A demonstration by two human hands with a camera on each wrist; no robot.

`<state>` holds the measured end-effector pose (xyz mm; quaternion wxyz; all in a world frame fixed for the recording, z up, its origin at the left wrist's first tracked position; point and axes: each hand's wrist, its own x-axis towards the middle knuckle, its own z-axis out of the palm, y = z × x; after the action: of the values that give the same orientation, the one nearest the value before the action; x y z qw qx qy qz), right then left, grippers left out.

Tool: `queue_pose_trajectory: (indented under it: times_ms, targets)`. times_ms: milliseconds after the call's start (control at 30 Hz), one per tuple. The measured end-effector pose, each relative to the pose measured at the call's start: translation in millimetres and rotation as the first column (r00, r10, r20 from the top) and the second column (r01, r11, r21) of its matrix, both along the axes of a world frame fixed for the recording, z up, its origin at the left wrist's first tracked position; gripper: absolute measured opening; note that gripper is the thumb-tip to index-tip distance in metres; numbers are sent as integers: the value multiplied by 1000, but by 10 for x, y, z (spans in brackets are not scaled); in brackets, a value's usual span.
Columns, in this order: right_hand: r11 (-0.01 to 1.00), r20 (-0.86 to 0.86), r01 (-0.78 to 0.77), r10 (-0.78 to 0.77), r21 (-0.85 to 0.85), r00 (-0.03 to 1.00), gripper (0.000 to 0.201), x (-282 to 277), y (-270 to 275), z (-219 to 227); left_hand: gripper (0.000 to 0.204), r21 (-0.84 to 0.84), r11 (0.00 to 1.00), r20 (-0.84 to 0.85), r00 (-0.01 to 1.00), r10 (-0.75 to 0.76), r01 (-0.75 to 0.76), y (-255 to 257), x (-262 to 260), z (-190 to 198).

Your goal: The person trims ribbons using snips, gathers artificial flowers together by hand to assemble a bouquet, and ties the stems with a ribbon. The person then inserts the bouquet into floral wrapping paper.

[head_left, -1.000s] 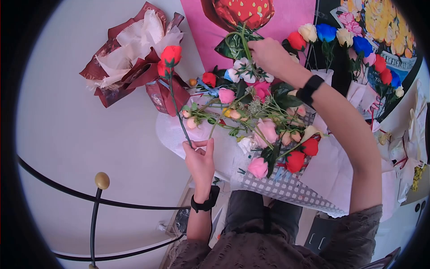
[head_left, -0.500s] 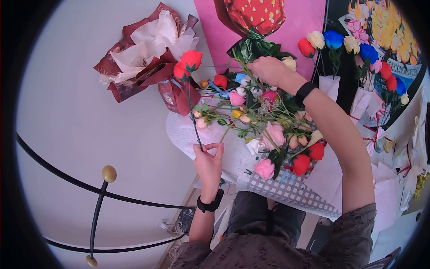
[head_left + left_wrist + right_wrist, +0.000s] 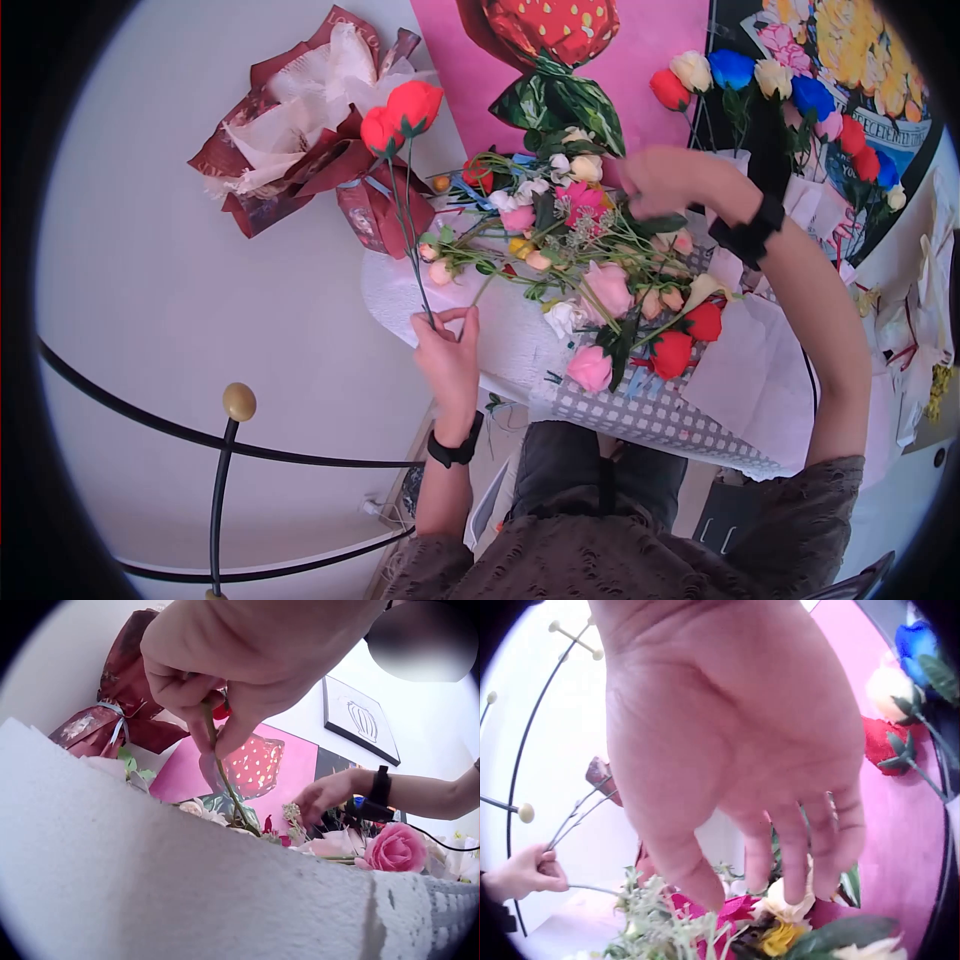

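Note:
Two red artificial roses [image 3: 413, 104] stand up on long stems, pinched low down between the thumb and fingers of my left hand [image 3: 446, 368]. In the left wrist view a green stem [image 3: 227, 784] runs down from those fingertips. My right hand [image 3: 680, 185] hovers at the right side of a heap of flowers, palm bare and fingers loosely extended in the right wrist view. Closest to its fingertips are a magenta flower [image 3: 718, 915], a cream flower [image 3: 787, 900] and a yellow one [image 3: 781, 939]. White blossoms [image 3: 515, 192] and a pink rose [image 3: 606, 290] lie in the heap.
Maroon-wrapped paper [image 3: 300, 150] lies left of the heap. Behind stands a pink strawberry picture [image 3: 660, 60]. Roses in paper sleeves, including a blue rose [image 3: 732, 68], are at the right. A checked cloth [image 3: 640, 415] covers the table's front edge; a black metal rack [image 3: 225, 440] is lower left.
My right hand has released the green-stemmed bunch with white blossoms, which now lies on the heap, and moved right. My left hand still holds the red roses, whose heads have swung slightly apart.

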<state>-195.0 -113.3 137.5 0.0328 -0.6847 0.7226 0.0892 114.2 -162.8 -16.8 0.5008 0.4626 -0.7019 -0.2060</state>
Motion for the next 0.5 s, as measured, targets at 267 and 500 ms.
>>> queue_pose_trajectory:
  times_ms: [267, 500]
  targets:
    - [997, -89, -55, 60, 57, 994, 52, 64, 593, -942, 34, 7, 993, 245, 962, -118, 120, -307, -103, -53]
    - [972, -89, -139, 124, -190, 988, 24, 152, 271, -672, 30, -145, 984, 234, 970, -66, 102, -148, -34, -178]
